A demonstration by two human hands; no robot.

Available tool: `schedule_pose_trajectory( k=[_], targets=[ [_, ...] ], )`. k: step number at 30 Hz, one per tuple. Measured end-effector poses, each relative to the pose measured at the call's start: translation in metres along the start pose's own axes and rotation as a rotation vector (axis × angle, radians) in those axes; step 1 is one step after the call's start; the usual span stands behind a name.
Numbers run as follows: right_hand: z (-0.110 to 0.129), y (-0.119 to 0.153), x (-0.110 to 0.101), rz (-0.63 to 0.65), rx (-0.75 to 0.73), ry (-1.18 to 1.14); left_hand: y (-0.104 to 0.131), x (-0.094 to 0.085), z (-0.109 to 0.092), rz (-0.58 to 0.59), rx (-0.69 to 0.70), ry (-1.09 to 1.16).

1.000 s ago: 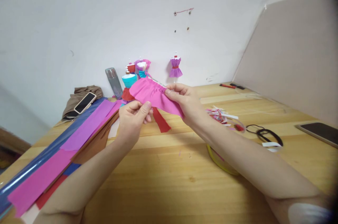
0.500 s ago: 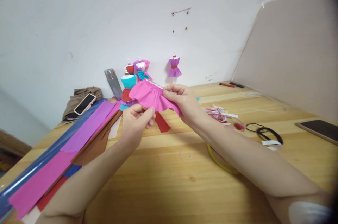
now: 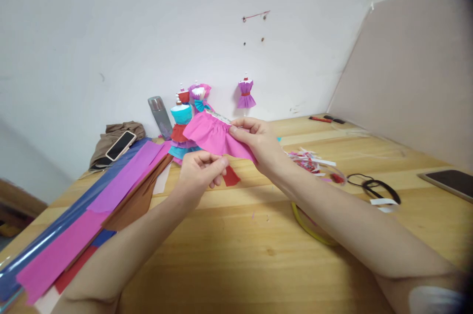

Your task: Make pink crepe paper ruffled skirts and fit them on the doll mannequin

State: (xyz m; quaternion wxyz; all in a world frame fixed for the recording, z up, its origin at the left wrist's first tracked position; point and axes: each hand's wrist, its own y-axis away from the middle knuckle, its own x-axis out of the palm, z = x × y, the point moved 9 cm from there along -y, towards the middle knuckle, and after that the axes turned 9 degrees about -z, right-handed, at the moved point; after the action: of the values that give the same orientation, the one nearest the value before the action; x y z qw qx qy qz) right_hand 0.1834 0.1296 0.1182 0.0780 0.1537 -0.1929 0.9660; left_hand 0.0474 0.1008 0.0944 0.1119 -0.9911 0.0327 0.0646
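A gathered pink crepe-paper ruffle (image 3: 218,140) is held up over the table, with a whitish strip (image 3: 219,116) along its top edge. My right hand (image 3: 258,141) pinches it at the gathered top between thumb and fingers. My left hand (image 3: 201,171) is closed at the lower edge, thumb against fingers, the paper's hem at the fingertips. Behind the ruffle stand small dress forms in paper clothes, one with a turquoise top (image 3: 181,114) and red tier (image 3: 179,132). A red paper piece (image 3: 231,176) lies below my left fingertips, partly hidden.
Crepe-paper strips (image 3: 62,250) in several colours lie along the left. Behind them are a phone (image 3: 121,145) on brown cloth and a grey bottle (image 3: 160,116). A purple-dressed form (image 3: 246,93) stands by the wall. Paper scraps (image 3: 306,160), black bands (image 3: 380,190) and another phone (image 3: 449,181) lie right.
My left hand has slid slightly right along the ruffle's lower edge. My right hand keeps its hold at the top. The view has shifted a little.
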Motion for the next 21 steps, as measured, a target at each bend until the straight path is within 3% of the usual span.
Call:
schedule_pose_trajectory(
  k=[4,6,7,10,12,16,21],
  targets=[
    [-0.001,-0.002,-0.001,0.0,0.02,0.002,0.02,0.023,-0.01,0.37,-0.033,-0.185],
    [-0.002,-0.003,-0.001,0.007,0.027,0.011,0.027,0.019,-0.027,0.436,0.073,-0.238],
    [-0.002,-0.003,-0.001,0.01,0.018,0.023,0.027,0.01,-0.04,0.393,0.166,-0.253],
    [0.002,-0.005,-0.002,0.008,-0.062,0.084,0.012,-0.041,-0.065,0.022,0.289,-0.267],
    [0.005,-0.005,-0.003,-0.002,-0.123,0.128,0.003,-0.057,-0.063,-0.032,0.255,-0.331],
    [0.009,-0.004,-0.006,-0.034,-0.195,0.18,-0.014,-0.06,-0.044,-0.007,0.146,-0.354],
    [0.012,-0.001,-0.006,-0.043,-0.225,0.195,-0.026,-0.045,-0.021,-0.059,0.048,-0.011]
  ],
)
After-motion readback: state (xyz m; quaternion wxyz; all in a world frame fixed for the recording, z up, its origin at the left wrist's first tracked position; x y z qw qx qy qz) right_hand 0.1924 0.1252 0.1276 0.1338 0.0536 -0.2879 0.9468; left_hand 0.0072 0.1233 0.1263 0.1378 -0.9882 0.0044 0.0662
